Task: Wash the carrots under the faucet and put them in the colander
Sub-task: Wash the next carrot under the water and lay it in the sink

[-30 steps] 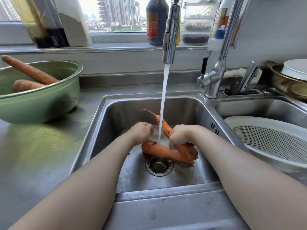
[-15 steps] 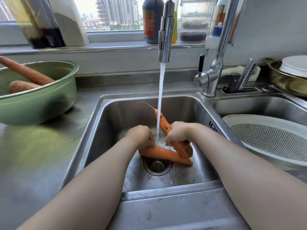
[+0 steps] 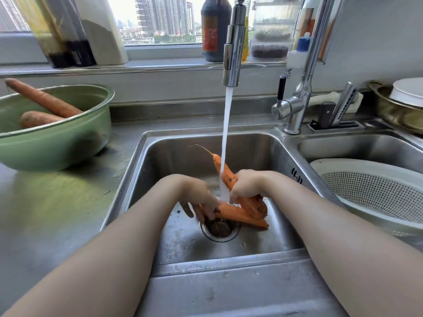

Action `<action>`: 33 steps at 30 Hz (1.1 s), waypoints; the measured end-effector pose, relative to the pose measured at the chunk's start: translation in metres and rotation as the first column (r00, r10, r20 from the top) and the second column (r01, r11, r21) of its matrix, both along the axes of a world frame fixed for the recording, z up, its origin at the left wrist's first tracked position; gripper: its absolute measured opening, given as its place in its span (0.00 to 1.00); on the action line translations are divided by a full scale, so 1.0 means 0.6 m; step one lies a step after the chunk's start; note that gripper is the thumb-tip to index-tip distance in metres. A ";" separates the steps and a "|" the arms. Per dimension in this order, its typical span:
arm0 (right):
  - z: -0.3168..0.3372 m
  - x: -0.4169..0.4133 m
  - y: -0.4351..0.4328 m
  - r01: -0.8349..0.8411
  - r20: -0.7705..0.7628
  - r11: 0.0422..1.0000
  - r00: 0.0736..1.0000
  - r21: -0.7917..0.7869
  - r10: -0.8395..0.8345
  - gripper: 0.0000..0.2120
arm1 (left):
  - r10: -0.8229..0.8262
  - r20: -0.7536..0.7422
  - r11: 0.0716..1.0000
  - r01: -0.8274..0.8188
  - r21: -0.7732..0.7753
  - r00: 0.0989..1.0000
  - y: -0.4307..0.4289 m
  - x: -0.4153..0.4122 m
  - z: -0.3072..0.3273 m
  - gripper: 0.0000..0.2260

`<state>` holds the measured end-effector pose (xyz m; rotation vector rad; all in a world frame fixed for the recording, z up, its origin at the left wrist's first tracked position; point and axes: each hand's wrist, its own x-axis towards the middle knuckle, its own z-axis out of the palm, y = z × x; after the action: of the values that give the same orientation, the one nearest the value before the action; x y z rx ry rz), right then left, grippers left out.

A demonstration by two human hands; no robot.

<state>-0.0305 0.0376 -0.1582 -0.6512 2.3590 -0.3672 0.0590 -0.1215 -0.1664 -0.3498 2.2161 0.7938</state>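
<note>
Two carrots (image 3: 254,208): crossed in the sink (image 3: 183,154), under the faucet (image 3: 233,53) stream.
Left hand (image 3: 198,197): fingers curled round the lower carrot's (image 3: 238,215) end.
Right hand (image 3: 247,186): gripping the tilted carrot (image 3: 226,176).
Colander (image 3: 375,195): right basin.
Bottle label (image 3: 212,37): red, writing unreadable.

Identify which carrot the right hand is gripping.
The speckled carrot under the stream, tip raised; the left hand holds the lower carrot, two lie in the bowl.

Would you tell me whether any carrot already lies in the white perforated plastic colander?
No, the white perforated plastic colander shows only bare mesh in its visible part.
</note>
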 end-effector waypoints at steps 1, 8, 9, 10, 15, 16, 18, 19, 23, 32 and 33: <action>0.000 0.000 0.000 -0.001 -0.002 1.000 1.000 -0.001 0.001 0.17 | -0.025 -0.032 0.999 0.024 -0.034 0.999 0.001 -0.003 -0.001 0.09; -0.001 -0.002 0.001 -0.020 -0.034 0.999 0.999 0.036 0.022 0.25 | -0.164 -0.231 0.970 0.113 -0.217 0.959 0.018 -0.012 -0.011 0.12; -0.001 -0.002 0.001 -0.022 -0.036 0.999 0.999 0.038 0.023 0.24 | -0.129 -0.213 0.981 0.093 -0.171 0.969 0.019 -0.012 -0.011 0.13; -0.003 -0.004 0.001 -0.020 -0.034 0.999 0.999 0.038 0.022 0.22 | -0.091 -0.168 0.991 0.074 -0.107 0.982 0.019 -0.012 -0.010 0.14; -0.003 -0.007 0.000 0.001 -0.003 1.000 1.000 0.012 0.000 0.18 | -0.085 -0.016 0.996 0.085 0.017 0.996 0.002 0.000 0.007 0.12; -0.003 -0.008 0.000 0.002 0.001 1.000 1.000 0.007 -0.002 0.17 | -0.077 -0.034 0.997 0.077 0.004 0.996 -0.004 0.001 0.008 0.10; -0.004 -0.008 -0.001 0.004 0.005 1.000 1.000 0.002 -0.004 0.17 | -0.048 -0.114 0.998 0.042 -0.052 0.992 -0.013 0.003 0.010 0.07; -0.005 -0.008 0.000 0.005 0.002 1.000 1.000 0.001 -0.005 0.19 | -0.041 -0.169 0.995 0.025 -0.097 0.985 -0.017 0.002 0.009 0.06; -0.007 -0.007 0.000 -0.008 0.006 1.000 1.000 -0.020 0.008 0.23 | 0.211 -0.408 0.976 -0.174 0.128 0.888 -0.018 -0.005 0.005 0.13; -0.004 0.010 -0.003 0.093 0.313 0.965 0.950 -0.244 -0.012 0.22 | 0.846 -0.305 0.470 -0.342 0.814 0.438 0.062 -0.031 0.007 0.09; -0.004 0.013 -0.003 0.079 0.338 0.969 0.941 -0.233 0.005 0.25 | 0.874 -0.268 0.417 -0.341 0.842 0.406 0.066 -0.032 0.012 0.10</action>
<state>-0.0228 0.0357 -0.1606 -0.6019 2.0165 -0.7354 0.0397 -0.0818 -0.1592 -0.6834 2.1166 2.5277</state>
